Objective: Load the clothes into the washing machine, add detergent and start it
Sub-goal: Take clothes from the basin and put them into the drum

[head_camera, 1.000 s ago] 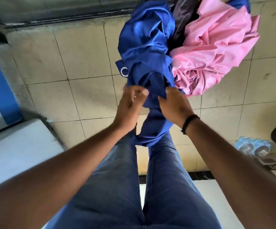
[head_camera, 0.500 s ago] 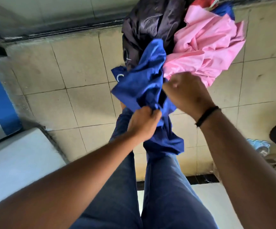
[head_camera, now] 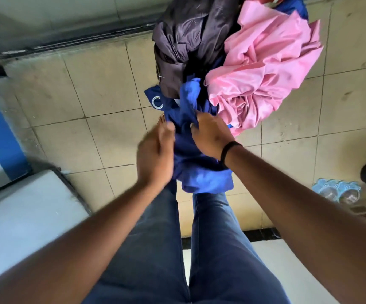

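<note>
Jeans (head_camera: pixel 155 249) fill our near view. Above them our right hand (head_camera: pixel 212 137) grips the blue garment (head_camera: pixel 199 167), while our blurred left hand (head_camera: pixel 155 154) lies flat-fingered against it. Beyond, pink cloth (head_camera: pixel 263 77) and a dark jacket (head_camera: pixel 190 38) are bunched above the tiled floor (head_camera: pixel 90 93).

Right hand (head_camera: pixel 210 137), black band on wrist, gripping bunched royal-blue cloth garment (head_camera: pixel 190 150) above tiled floor (head_camera: pixel 94 88). Left hand (head_camera: pixel 155 156) blurred, just beside it. Crumpled pink fabric (head_camera: pixel 263 71) and dark brown garment (head_camera: pixel 186 40) heaped behind.
</note>
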Demonstrator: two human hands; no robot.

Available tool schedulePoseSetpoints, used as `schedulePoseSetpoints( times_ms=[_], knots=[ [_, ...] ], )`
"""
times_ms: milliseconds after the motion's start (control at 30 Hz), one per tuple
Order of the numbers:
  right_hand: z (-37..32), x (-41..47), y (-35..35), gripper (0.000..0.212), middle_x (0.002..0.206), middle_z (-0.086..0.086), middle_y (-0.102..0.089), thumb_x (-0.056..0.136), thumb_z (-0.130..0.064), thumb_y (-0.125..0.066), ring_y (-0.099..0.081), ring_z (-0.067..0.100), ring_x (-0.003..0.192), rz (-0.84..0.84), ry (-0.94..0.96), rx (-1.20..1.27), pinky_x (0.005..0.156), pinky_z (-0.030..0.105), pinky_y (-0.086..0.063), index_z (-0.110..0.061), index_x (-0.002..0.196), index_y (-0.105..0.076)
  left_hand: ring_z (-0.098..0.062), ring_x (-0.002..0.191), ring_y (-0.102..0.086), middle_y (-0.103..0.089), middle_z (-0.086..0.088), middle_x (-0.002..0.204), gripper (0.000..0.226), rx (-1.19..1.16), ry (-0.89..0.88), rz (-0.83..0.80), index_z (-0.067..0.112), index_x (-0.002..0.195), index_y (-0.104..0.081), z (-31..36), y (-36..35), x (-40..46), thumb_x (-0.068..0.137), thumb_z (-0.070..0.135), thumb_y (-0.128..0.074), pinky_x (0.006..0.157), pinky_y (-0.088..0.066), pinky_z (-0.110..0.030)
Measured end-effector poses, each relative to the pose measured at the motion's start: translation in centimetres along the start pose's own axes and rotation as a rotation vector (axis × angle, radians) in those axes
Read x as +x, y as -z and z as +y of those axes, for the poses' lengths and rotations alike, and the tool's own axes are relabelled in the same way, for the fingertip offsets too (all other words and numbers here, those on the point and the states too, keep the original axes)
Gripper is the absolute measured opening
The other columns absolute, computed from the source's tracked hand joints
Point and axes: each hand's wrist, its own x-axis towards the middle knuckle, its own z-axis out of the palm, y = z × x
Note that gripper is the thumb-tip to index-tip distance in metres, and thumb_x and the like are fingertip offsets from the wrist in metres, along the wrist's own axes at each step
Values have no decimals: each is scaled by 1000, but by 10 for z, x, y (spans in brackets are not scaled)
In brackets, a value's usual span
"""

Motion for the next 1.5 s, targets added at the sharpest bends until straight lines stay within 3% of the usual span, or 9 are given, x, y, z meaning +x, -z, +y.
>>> schedulePoseSetpoints(
  times_ms=[133,233,433,567,800,933,1100,1233,1500],
  knots=[
    [-24,-76,16,11,92,21,-68,95,-26,-47,-62,43,87,-137,234,-33,71,44,-50,-20,86,-48,9,65,-59,-65,11,73,34,-77,228,-95,19,81,-61,5,-23,70,91,51,-63,72,-45,-27],
    [-44,-117,27,17,91,16,-68,94,-30,-50,-62,40,87,-392,329,-80,68,39,-47,-14,88,-52,-15,87,-70,-73,-1,94,57,62,372,-391,13,104,-68,0,-54,96,59,47,-77,77,-50,-28],
    [-32,-95,78,38,65,-3,-63,89,-50,-58,-59,16,65,-521,203,-44,67,33,-49,-17,71,-60,-40,107,-61,-66,-16,106,38,281,322,-438,13,111,-54,1,-74,57,81,35,-54,92,-48,-45],
    [-12,-39,59,43,106,6,-61,85,-56,-60,-59,28,103,51,-32,183,88,36,-46,-20,110,-58,-37,90,-66,-69,-15,89,19,226,186,-579,21,80,-53,6,-69,-7,75,39,-48,64,-45,-39],
    [23,4,-21,88,137,23,-46,83,-31,-68,-50,42,125,-299,-280,-179,95,48,-45,-13,150,-14,-14,52,-37,-41,10,54,13,15,237,-925,18,68,-39,14,-37,-87,69,24,-50,53,-32,-39],
    [28,-13,-34,40,117,22,-62,92,-21,-51,-60,42,109,-206,-105,-201,79,41,-44,-7,127,-42,-14,62,-50,-51,1,62,35,36,193,-769,15,68,-49,0,-20,-64,83,46,-44,67,-44,-47],
    [4,-46,-2,20,93,16,-62,93,-28,-50,-60,38,91,-293,19,-36,68,33,-39,-12,83,-44,-10,80,-59,-62,12,85,33,75,267,-215,23,98,-54,-12,-25,3,94,56,-56,71,-45,-15],
    [-19,-96,20,31,64,1,-47,91,-22,-53,-54,30,71,-615,207,-95,51,30,-31,-15,66,-36,-15,99,-72,-73,2,113,96,-129,558,-309,14,126,-59,-41,-53,73,54,72,-84,95,-56,-40],
    [-20,-108,59,42,57,-4,-52,88,-48,-61,-51,15,55,-834,353,-226,56,29,-38,-15,63,-52,-33,92,-64,-68,-15,100,37,491,374,-551,1,102,-64,-36,-92,37,83,34,-65,73,-46,-36]
  ],
)
